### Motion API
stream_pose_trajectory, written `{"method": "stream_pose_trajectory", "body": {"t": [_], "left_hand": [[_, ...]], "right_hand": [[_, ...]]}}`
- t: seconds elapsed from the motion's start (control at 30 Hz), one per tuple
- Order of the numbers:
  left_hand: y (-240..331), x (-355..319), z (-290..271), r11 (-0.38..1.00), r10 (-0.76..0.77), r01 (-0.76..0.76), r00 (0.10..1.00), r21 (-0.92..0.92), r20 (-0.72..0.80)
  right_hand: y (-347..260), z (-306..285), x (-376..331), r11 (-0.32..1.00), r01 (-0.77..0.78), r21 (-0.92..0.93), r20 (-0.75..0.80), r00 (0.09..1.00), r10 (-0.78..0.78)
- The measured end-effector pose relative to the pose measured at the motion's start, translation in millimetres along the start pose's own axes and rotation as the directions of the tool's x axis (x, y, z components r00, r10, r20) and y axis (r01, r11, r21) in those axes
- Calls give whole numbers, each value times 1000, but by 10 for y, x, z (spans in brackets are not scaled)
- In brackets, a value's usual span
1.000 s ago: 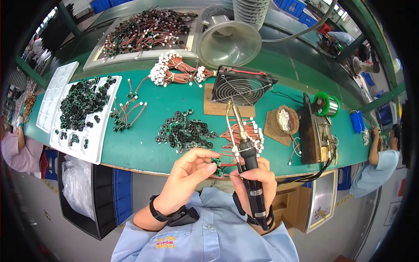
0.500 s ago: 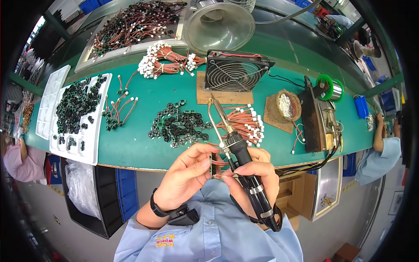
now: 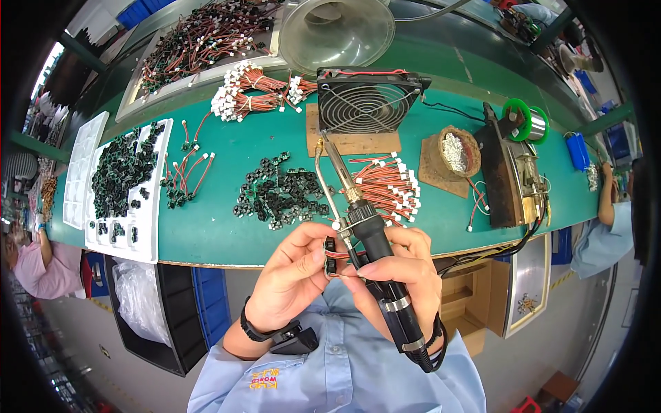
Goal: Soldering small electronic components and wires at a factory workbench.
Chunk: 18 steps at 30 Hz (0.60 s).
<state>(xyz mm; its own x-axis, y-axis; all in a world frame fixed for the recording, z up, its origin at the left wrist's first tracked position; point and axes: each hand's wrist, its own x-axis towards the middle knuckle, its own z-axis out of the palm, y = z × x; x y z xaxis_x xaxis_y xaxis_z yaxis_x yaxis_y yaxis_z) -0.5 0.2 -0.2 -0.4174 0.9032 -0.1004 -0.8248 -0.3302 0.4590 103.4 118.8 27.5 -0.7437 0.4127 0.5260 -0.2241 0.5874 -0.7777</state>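
Note:
Between the thumb and fingers of my left hand (image 3: 284, 286) stands a small circuit board (image 3: 330, 264) with black parts on it. My right hand (image 3: 413, 279) is closed around a black soldering iron (image 3: 370, 230), its tip pointing away from me over the bench and clear of the board. A thin metal solder-feed tube (image 3: 326, 180) runs alongside the iron. Red wires (image 3: 339, 255) reach from the board toward my right fingertips, which partly hide them. Just beyond my hands lie a heap of black-and-green boards (image 3: 279, 196) and a bundle of red wires with white connectors (image 3: 385, 186).
A black fan (image 3: 368, 103) stands behind on a wooden board. On the right are a round tip-cleaning pot (image 3: 454, 155), a soldering unit (image 3: 506, 179) and a green solder spool (image 3: 527, 121). White trays (image 3: 148, 234) with boards lie left. Co-workers sit at both sides.
The board in my left hand has turned, so its black parts show more. The iron's tip has shifted slightly left, and the whole view has moved a little.

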Motion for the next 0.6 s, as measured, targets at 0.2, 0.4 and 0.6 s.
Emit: {"method": "stream_pose_trajectory", "body": {"t": [0.2, 0.4, 0.6], "left_hand": [[-15, -5, -4, 1000, 3, -3, 999, -6, -36], [-13, 8, 8, 1000, 3, -3, 999, -1, -47], [-30, -8, -4, 1000, 24, -23, 998, 6, -51]], "right_hand": [[3, -4, -1, 1000, -7, -18, 8, 1000, 7], [5, 50, 57, 999, 14, -29, -147, 989, -18], [17, 1, 18, 1000, 7, -11, -55, 998, -8]]}}
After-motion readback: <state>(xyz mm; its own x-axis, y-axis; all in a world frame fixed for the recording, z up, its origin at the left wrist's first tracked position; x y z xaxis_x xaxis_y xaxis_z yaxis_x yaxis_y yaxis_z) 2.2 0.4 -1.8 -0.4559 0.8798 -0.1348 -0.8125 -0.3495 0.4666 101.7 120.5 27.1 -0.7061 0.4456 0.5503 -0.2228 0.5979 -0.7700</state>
